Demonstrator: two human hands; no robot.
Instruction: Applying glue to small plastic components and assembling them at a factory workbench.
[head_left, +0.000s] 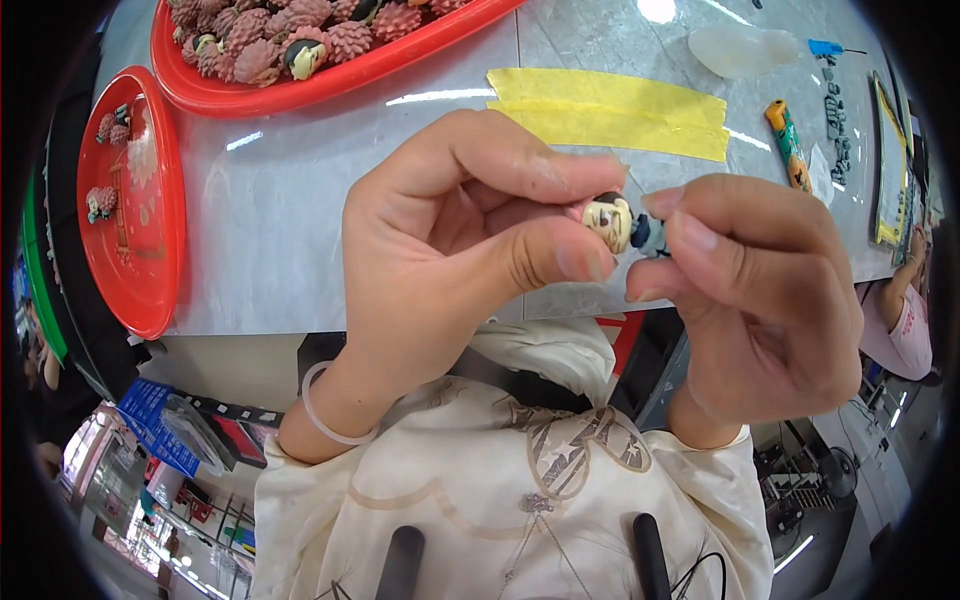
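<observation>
Between the thumb and fingers of my left hand (450,220) is a small figurine head (608,222) with a pale face and dark hair; the pink part behind it is mostly covered by my fingers. My right hand (765,285) pinches a small grey-blue figurine body (652,236) with a dark collar. Head and body meet or nearly meet in front of my chest; whether they are joined I cannot tell. Both hands are above the near part of the grey table (260,260).
A large red tray (270,103) at the back left holds many pink scaly heads. A smaller red tray (150,300) at left holds a few figurines. Yellow tape (610,110), a clear squeeze bottle (740,52), a blue-hubbed needle (828,47), an orange-green cutter (787,140) and grey bodies (835,125) lie behind.
</observation>
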